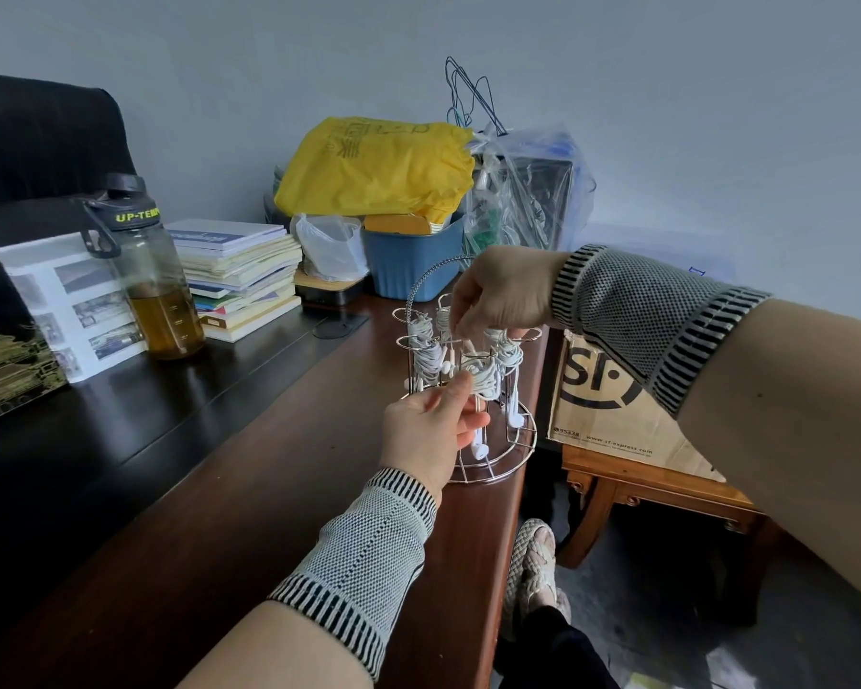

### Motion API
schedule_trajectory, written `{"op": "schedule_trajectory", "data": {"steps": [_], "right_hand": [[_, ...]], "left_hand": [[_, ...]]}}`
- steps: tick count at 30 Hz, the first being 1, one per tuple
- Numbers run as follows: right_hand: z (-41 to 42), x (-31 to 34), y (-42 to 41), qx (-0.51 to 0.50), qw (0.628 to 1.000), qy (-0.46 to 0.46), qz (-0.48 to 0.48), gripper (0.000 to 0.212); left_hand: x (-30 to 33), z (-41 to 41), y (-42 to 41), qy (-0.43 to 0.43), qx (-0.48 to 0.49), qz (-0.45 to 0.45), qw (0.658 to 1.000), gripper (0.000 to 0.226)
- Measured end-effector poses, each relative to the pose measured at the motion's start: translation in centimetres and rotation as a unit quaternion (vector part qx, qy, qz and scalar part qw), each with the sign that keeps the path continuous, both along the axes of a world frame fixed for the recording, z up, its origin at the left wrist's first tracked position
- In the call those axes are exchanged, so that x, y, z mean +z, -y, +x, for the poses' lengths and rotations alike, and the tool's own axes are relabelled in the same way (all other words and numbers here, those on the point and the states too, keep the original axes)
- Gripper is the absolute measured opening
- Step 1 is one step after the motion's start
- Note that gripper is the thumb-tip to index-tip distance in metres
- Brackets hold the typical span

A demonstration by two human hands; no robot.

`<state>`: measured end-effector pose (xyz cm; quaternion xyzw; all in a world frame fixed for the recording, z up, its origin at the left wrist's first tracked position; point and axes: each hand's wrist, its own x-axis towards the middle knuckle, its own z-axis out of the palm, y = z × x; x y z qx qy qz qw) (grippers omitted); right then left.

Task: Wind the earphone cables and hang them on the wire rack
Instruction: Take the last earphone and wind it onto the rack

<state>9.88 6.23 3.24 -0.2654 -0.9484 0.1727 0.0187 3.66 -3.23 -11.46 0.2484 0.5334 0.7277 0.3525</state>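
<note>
A round chrome wire rack stands near the right edge of the brown desk, with several wound white earphone bundles hanging from its hooks. My left hand is at the rack's front and pinches the nearest wound bundle between thumb and fingers. Earbuds dangle below it. My right hand reaches in from above, fingers curled down at the top of the rack around a hook or cable; which one I cannot tell.
A drink bottle, a stack of books, a blue bin under a yellow bag and clear plastic bags crowd the desk's back. A cardboard box sits on a wooden stand right of the desk.
</note>
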Motion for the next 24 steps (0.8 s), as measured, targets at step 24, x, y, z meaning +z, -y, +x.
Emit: {"op": "schedule_trajectory", "data": {"steps": [24], "right_hand": [[3.7,-9.0,3.2,-0.317,0.803,-0.324,-0.386,0.062]], "left_hand": [[4.7,0.0,2.1,-0.028,-0.017,-0.155,0.987,0.055]]}}
